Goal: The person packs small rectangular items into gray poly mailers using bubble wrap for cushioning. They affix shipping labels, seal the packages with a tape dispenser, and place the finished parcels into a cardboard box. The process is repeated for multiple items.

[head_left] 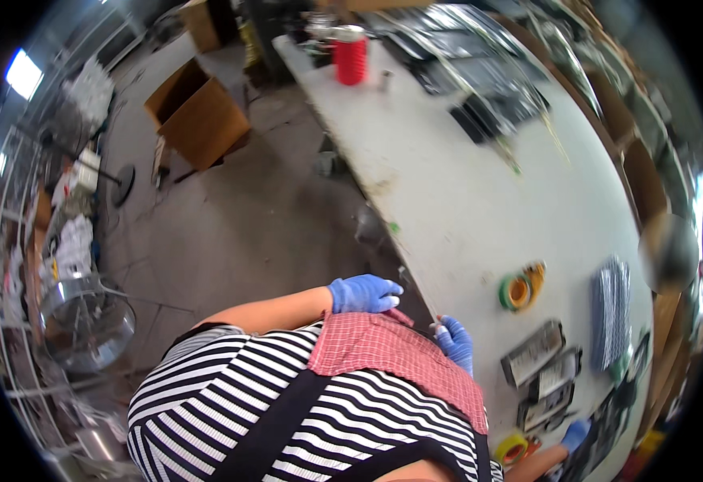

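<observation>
My left hand (365,294), in a blue glove with pale fingertips, is held in front of my waist, just above a red checked apron (399,345). Its fingers are bent and pressed together. At the edge of the pale worktable (456,217) is my right hand (455,344), gloved alike, its fingers curled and its wrist hidden behind the apron. Anything in either hand is too small or covered to make out. To the right of it lie several dark rectangular cases (533,353). Beyond these are a green tape roll (515,293) and an orange-yellow tape roll (536,277).
A co-worker's gloved hand (576,435) reaches over dark parts at lower right, by a yellow tape roll (512,450). A grey ribbed stack (611,313) lies at the right. A red container (350,56) and plastic-wrapped black parts (480,116) occupy the far end. A cardboard box (205,120) stands left.
</observation>
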{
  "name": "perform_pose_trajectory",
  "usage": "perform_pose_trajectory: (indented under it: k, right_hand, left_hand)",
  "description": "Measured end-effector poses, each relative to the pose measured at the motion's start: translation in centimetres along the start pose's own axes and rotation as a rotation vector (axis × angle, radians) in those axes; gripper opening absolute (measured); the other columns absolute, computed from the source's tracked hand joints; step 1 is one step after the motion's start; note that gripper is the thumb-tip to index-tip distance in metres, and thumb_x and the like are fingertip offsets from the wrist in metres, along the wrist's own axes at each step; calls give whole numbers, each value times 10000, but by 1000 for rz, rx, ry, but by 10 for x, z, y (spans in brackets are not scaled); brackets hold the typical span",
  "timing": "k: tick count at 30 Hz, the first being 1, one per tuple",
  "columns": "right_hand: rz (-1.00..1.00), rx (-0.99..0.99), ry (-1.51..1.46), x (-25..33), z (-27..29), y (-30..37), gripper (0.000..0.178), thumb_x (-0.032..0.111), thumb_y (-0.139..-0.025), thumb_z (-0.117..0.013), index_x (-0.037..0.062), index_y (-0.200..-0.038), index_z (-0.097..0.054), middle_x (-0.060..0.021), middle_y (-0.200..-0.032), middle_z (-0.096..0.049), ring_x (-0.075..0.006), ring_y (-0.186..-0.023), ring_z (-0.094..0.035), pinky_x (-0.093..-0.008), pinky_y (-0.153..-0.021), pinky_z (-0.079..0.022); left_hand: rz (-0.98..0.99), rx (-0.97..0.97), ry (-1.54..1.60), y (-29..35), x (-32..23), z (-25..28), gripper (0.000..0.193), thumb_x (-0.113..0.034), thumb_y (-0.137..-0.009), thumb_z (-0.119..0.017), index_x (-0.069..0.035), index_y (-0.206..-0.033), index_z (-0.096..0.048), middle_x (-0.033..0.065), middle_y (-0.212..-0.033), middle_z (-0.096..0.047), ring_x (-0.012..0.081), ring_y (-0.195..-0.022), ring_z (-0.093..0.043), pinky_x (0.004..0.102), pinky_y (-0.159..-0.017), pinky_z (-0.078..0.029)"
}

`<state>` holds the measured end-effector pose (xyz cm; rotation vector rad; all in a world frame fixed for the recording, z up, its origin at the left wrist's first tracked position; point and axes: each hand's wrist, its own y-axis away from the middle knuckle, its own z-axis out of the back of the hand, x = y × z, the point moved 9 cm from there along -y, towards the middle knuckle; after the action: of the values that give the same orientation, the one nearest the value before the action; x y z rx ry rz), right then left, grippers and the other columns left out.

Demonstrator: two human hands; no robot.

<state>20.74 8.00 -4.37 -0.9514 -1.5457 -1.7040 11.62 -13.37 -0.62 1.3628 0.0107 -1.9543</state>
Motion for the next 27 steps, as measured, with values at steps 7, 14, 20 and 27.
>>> perform_pose_trajectory:
  k: [7, 14, 20, 27]
  right_hand:
    - [342, -55, 594, 87, -162, -82, 308, 246, -919, -593, 30, -1134, -642, -186, -911, -678, -332, -807, -653, -420, -755, -525]
    - [426, -515, 862, 207, -152, -198, 288, 228, -876, -571, 44, -1077, -665, -207, -910, -699, -362, -851, -675, -419, -798, -533]
    - [833, -514, 865, 321, -259, -401, 614, 262, -851, -645, 49, -1399, -466, -257, -1257, -598, -420, -1140, -583, -457, -969, -475]
    - [596, -453, 886, 385, -344, -556, 560, 228, -814, -686, 98, -1337, -534, -214, -1294, -579, -390, -1224, -537, -454, -1025, -456]
  left_hand:
    - [286, -314, 670, 154, 176, 159, 435, -248, -965, -611, -49, -1348, -548, 93, -1107, -674, 88, -817, -607, 242, -733, -525]
    - [532, -566, 1017, 244, 355, 233, 385, -200, -985, -605, -56, -1338, -555, 67, -1041, -678, 87, -771, -582, 235, -675, -516]
    - [504, -946, 1227, 312, 423, 273, 235, -200, -977, -617, -61, -1167, -621, 36, -904, -667, 80, -712, -581, 250, -643, -512]
    - [753, -941, 1083, 336, 487, 307, 227, -188, -968, -625, -55, -1152, -614, 42, -913, -654, 119, -758, -590, 285, -694, -522]
